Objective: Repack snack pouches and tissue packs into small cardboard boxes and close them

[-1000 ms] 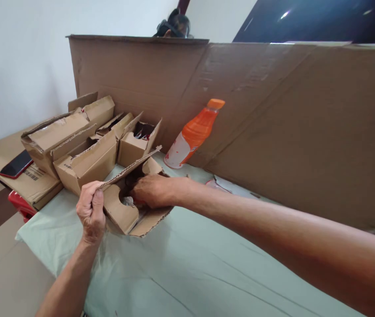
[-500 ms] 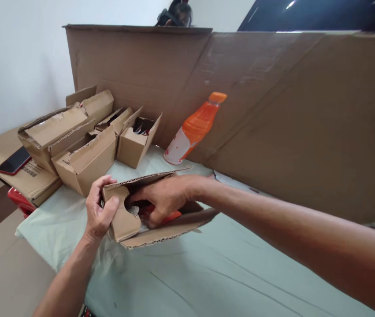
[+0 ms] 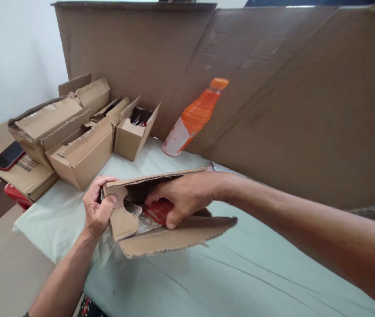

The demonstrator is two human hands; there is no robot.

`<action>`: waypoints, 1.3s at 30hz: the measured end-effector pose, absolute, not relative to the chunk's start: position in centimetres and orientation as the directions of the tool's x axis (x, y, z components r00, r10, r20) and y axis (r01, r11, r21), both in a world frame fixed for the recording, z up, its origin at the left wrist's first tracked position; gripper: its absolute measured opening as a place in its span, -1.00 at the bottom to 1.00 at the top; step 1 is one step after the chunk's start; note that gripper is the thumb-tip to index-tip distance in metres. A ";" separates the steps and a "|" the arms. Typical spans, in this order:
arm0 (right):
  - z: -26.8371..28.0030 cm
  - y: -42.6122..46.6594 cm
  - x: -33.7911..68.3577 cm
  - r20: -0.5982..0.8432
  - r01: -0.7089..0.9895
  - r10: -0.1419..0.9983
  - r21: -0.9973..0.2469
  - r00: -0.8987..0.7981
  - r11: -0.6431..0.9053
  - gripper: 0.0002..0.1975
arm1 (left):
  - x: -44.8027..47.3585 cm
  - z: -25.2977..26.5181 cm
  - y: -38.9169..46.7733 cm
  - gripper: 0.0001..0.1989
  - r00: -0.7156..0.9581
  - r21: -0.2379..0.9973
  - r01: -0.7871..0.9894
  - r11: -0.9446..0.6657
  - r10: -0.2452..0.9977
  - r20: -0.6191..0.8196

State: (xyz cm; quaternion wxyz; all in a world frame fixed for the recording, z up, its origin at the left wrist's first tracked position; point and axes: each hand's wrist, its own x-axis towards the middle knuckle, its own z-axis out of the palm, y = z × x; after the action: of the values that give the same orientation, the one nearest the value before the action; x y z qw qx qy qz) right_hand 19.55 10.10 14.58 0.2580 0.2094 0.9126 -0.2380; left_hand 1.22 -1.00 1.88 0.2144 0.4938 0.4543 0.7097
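Note:
My left hand (image 3: 98, 206) grips the near-left end of an open cardboard box (image 3: 123, 222), its thumb on the notched end flap. The box rests tilted on the pale green cloth, its long flaps spread. My right hand (image 3: 182, 198) reaches inside from the right. Its thumb and fingers close round a shiny red packet (image 3: 159, 211), and the fingertips are partly hidden by the box wall. Clear crinkled plastic (image 3: 147, 223) shows beside the packet, close to the notch.
An orange drink bottle (image 3: 194, 119) leans against the tall cardboard panel (image 3: 273, 110). Several open cardboard boxes (image 3: 81, 158) stand at the left. A phone (image 3: 8, 155) lies on a flat carton (image 3: 38, 178). Green cloth (image 3: 240, 273) covers the table.
My right hand has shifted right inside the box, uncovering more of the red packet and plastic. The near flap has spread further outward. My left hand keeps its hold, and the view has tipped down.

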 end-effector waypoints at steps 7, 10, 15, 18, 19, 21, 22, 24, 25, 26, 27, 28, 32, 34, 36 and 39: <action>14.4 9.8 20.0 -0.649 0.495 0.071 -0.500 -0.757 0.711 -0.66 | 1.2 2.1 -1.1 -0.72 -0.402 0.855 0.128 -0.502 0.762 0.508; 13.9 9.8 20.6 -0.625 0.485 0.027 -0.576 -0.780 0.658 -0.71 | 1.2 2.1 -1.0 -0.73 -0.396 0.847 0.117 -0.519 0.758 0.519; 13.7 8.8 20.3 -0.629 0.515 0.130 -0.482 -0.767 0.709 -0.70 | 1.3 2.0 -0.8 -0.73 -0.389 0.833 0.097 -0.544 0.750 0.535; 14.2 7.9 19.4 -0.633 0.533 0.184 -0.420 -0.752 0.735 -0.75 | 1.4 2.0 -0.9 -0.72 -0.378 0.836 0.092 -0.541 0.758 0.532; 14.5 7.6 19.1 -0.643 0.532 0.163 -0.436 -0.749 0.726 -0.80 | 1.4 2.1 -1.0 -0.72 -0.374 0.840 0.092 -0.535 0.763 0.527; 15.0 7.3 18.6 -0.662 0.541 0.127 -0.470 -0.739 0.697 -0.89 | 1.4 2.2 -1.0 -0.72 -0.368 0.845 0.090 -0.527 0.771 0.520; 15.1 7.2 18.3 -0.668 0.549 0.126 -0.472 -0.733 0.690 -0.92 | 1.4 2.2 -1.0 -0.72 -0.367 0.845 0.088 -0.527 0.772 0.519; 15.1 7.1 18.0 -0.667 0.549 0.150 -0.441 -0.729 0.710 -0.94 | 1.4 2.2 -1.0 -0.73 -0.367 0.842 0.084 -0.533 0.769 0.524; 14.9 7.1 18.0 -0.661 0.539 0.163 -0.417 -0.732 0.731 -0.96 | 1.4 2.2 -1.0 -0.73 -0.368 0.839 0.083 -0.537 0.766 0.527; 14.7 7.1 17.9 -0.653 0.525 0.169 -0.399 -0.738 0.752 -0.99 | 1.4 2.3 -1.0 -0.73 -0.367 0.838 0.082 -0.540 0.765 0.529; 14.4 7.1 17.9 -0.644 0.510 0.171 -0.386 -0.745 0.769 -0.97 | 1.5 2.3 -1.0 -0.74 -0.367 0.836 0.081 -0.543 0.763 0.531; 14.0 7.0 18.0 -0.638 0.498 0.172 -0.375 -0.750 0.782 -0.93 | 1.5 2.3 -1.0 -0.74 -0.366 0.834 0.081 -0.545 0.762 0.534; 13.2 6.3 18.2 -0.616 0.482 0.221 -0.296 -0.756 0.824 -0.82 | 1.6 2.3 -1.0 -0.76 -0.363 0.824 0.075 -0.561 0.755 0.547; 13.1 5.6 18.4 -0.578 0.473 0.276 -0.220 -0.768 0.853 -0.83 | 1.6 2.3 -1.0 -0.77 -0.365 0.823 0.074 -0.564 0.752 0.549; 12.8 4.8 18.4 -0.547 0.462 0.312 -0.158 -0.777 0.873 -0.83 | 1.7 2.4 -1.0 -0.78 -0.368 0.823 0.078 -0.563 0.751 0.548; 11.7 4.0 18.6 -0.482 0.446 0.341 -0.119 -0.807 0.887 -0.80 | 1.7 2.5 -1.1 -0.77 -0.365 0.825 0.082 -0.559 0.753 0.547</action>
State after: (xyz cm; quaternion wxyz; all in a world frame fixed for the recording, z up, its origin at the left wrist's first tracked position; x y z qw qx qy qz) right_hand 18.55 4.00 11.71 0.2301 0.2086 0.9437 -0.1140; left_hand 1.69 -1.05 2.53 0.2334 0.5128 0.4075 0.7187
